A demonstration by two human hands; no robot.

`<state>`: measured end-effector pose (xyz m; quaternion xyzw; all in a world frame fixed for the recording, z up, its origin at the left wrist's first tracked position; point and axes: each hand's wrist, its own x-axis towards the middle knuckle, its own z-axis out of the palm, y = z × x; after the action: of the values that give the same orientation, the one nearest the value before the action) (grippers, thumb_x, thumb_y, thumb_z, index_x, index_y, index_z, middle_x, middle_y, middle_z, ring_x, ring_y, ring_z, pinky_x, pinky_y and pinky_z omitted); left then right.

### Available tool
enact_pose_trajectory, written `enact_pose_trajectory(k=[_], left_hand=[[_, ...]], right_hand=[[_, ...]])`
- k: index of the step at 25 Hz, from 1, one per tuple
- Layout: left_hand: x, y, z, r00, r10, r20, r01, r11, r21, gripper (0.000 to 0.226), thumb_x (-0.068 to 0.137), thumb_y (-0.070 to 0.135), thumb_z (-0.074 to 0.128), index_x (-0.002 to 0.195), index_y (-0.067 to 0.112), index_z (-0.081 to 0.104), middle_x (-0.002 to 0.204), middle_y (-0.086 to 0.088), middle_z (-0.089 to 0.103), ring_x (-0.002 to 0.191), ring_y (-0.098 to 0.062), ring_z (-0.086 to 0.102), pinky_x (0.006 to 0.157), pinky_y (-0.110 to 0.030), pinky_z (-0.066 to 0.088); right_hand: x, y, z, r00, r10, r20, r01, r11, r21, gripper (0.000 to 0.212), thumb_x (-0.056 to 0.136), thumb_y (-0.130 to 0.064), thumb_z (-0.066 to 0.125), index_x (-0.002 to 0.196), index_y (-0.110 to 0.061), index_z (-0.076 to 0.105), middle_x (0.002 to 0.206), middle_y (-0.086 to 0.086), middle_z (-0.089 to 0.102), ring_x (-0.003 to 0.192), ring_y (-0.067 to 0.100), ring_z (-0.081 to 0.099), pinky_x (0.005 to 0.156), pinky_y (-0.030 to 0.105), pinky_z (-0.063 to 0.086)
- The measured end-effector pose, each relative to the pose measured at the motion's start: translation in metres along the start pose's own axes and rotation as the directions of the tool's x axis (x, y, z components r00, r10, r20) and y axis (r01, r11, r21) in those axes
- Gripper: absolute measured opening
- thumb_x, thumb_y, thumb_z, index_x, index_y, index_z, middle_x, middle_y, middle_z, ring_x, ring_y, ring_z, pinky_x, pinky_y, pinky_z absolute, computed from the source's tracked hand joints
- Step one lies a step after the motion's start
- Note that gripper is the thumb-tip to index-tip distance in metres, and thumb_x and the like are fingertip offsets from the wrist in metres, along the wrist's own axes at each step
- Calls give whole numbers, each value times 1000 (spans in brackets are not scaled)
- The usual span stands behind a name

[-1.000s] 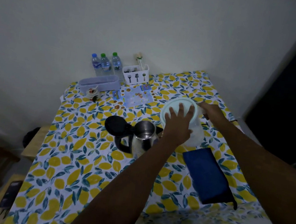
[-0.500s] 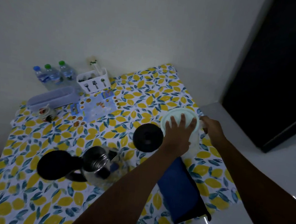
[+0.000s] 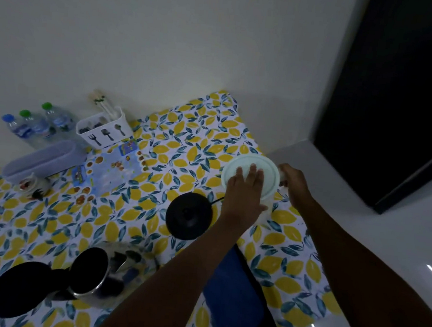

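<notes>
While the left hand (image 3: 246,192) lays straight, close-set fingers flat on the white lid (image 3: 268,168), the right hand (image 3: 295,187) curls round the jug (image 3: 268,207) at its three o'clock.

1 head-worn wide-angle view, looking forward and steeply down, tilted, close over the lemon-print tablecloth (image 3: 135,224), left hand (image 3: 246,190) and right hand (image 3: 295,187) at a lidded container (image 3: 271,168) right of centre, white wall (image 3: 168,40) filling the top
</notes>
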<state>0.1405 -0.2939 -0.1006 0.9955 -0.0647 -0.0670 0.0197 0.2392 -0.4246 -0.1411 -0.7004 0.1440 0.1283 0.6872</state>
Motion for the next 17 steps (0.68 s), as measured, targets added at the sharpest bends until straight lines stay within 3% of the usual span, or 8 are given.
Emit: enact_pose_trajectory(k=[2, 4, 6, 8, 11, 14, 17], left_hand=[[2, -5, 2, 999, 20, -26, -21, 999, -43, 92, 85, 52, 61, 151, 11, 11, 162, -10, 9, 146, -40, 12, 114, -55, 23], [-1, -3, 7, 997, 28, -72, -31, 998, -51, 91, 84, 52, 62, 150, 12, 15, 162, -9, 13, 146, -38, 15, 112, -55, 26], [-3, 0, 11, 994, 22, -105, -28, 998, -56, 89, 83, 51, 64, 149, 12, 19, 161, -9, 17, 145, -38, 17, 110, -56, 29], [-3, 0, 12, 993, 15, -118, -23, 998, -62, 88, 82, 51, 64, 149, 12, 20, 161, -8, 18, 145, -38, 18, 110, -56, 29], [-4, -7, 9, 985, 97, -146, -110, 990, -84, 80, 86, 46, 62, 148, 11, 25, 160, -9, 22, 148, -33, 16, 117, -52, 18], [-28, -23, 11, 960, 150, -236, -201, 958, -206, 67, 90, 34, 61, 146, 12, 32, 158, -8, 27, 149, -28, 15, 122, -47, 13], [-79, -47, 23, 958, -8, -287, -105, 921, -376, 62, 93, 31, 58, 147, 16, 32, 158, -3, 28, 148, -23, 16, 118, -37, 18]], right_hand=[[4, 3, -6, 1000, -11, 9, 11, 999, -36, 21, 87, -21, 53, 74, -7, 61, 58, 4, 49, 42, 5, 43, 46, 20, 37], [5, 10, -15, 997, -64, 37, 68, 991, -118, 24, 91, -22, 51, 81, -4, 64, 72, 14, 57, 62, 14, 54, 63, 28, 42], [5, 15, -21, 982, -158, 104, 183, 928, -324, 27, 95, -18, 49, 94, 3, 67, 93, 19, 66, 86, 23, 60, 78, 33, 44], [-4, 14, -23, 960, -275, 61, 271, 843, -464, 26, 96, -22, 49, 99, -3, 67, 101, 17, 66, 96, 28, 61, 82, 32, 43], [-31, 18, -23, 897, -424, -124, 339, 841, -422, 24, 93, -24, 57, 112, -11, 64, 118, 11, 63, 110, 24, 57, 91, 26, 38], [-76, 36, -23, 813, -572, -106, 471, 754, -458, 37, 91, -26, 57, 127, -16, 55, 132, 6, 56, 120, 11, 46, 99, 18, 30], [-124, 56, -14, 748, -664, -3, 585, 661, -469, 50, 88, -27, 59, 136, -17, 47, 137, 5, 52, 125, 7, 41, 103, 22, 32]])
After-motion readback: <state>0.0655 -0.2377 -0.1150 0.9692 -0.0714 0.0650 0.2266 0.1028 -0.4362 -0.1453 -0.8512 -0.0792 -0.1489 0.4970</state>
